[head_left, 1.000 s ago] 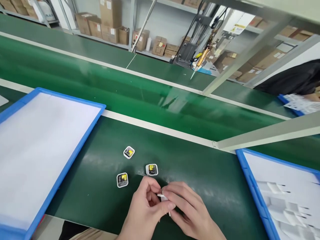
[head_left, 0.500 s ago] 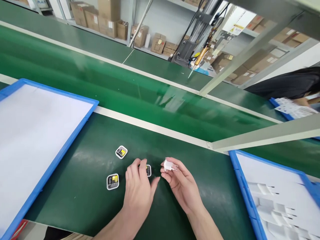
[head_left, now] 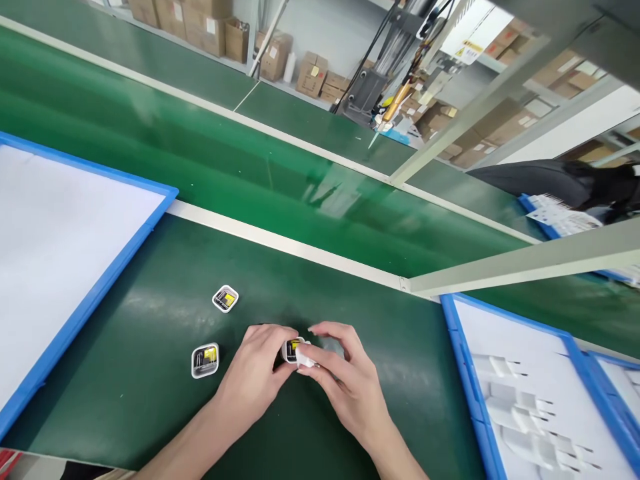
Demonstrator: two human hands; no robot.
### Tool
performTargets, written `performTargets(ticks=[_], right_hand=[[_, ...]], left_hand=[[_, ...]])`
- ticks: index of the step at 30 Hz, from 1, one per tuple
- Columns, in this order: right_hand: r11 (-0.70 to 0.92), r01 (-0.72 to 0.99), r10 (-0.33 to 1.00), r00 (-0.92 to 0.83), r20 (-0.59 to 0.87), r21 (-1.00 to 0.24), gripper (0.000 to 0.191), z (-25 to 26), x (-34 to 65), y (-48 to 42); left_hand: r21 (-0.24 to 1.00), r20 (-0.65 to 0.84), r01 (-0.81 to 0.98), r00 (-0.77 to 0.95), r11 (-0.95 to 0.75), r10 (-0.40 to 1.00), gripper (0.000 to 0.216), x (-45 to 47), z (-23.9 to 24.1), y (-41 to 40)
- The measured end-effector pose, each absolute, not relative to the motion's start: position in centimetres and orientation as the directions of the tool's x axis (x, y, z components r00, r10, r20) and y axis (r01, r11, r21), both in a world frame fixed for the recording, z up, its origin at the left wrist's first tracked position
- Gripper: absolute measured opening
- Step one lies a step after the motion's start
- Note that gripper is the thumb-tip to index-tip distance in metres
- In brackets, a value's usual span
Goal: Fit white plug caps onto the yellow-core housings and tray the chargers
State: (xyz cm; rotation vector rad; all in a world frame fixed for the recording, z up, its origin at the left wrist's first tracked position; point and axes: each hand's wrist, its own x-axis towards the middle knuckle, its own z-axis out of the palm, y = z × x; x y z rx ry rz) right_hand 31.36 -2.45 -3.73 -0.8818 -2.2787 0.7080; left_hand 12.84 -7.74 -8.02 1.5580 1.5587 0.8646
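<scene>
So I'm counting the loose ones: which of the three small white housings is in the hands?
The housing pinched between the left hand and right hand; the other two lie untouched on the green mat, left of the hands.

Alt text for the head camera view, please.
Two bare hands, left hand and right hand, meet over a small white charger shell on a green bench. Two more shells lie left; blue trays flank them.

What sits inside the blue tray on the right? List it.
The blue tray holds a white sheet with white plug pieces lying in rows. Anything beneath the sheet is covered, and its far end is out of frame.
</scene>
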Motion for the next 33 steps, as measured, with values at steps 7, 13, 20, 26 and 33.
performTargets(ticks=[7, 13, 20, 26, 33], right_hand=[[0.716, 0.395, 0.652, -0.673, 0.349, -0.576, 0.020, -3.6, 30.2, -2.0], [0.754, 0.386, 0.619, -0.690, 0.375, -0.532, 0.023, -3.6, 29.8, -2.2], [0.744, 0.385, 0.605, -0.735, 0.306, -0.546, 0.021, -3.3, 29.7, -1.7], [0.739, 0.361, 0.594, -0.747, 0.297, -0.569, 0.017, -3.2, 29.5, -1.0], [0.783, 0.297, 0.537, -0.766, 0.353, -0.546, 0.019, -3.9, 29.6, -0.6]], left_hand=[[0.875, -0.007, 0.485, 0.021, -0.004, 1.000, 0.015, 12.8, -7.9, -7.6], [0.881, 0.036, 0.472, 0.011, -0.037, 0.999, 0.015, 12.9, -8.5, -7.7], [0.889, 0.043, 0.457, 0.010, -0.043, 0.999, 0.012, 12.9, -8.6, -7.7], [0.890, 0.044, 0.454, 0.013, -0.045, 0.999, 0.007, 12.8, -8.2, -7.6], [0.887, 0.097, 0.453, 0.001, -0.087, 0.995, 0.003, 12.7, -8.3, -7.5]])
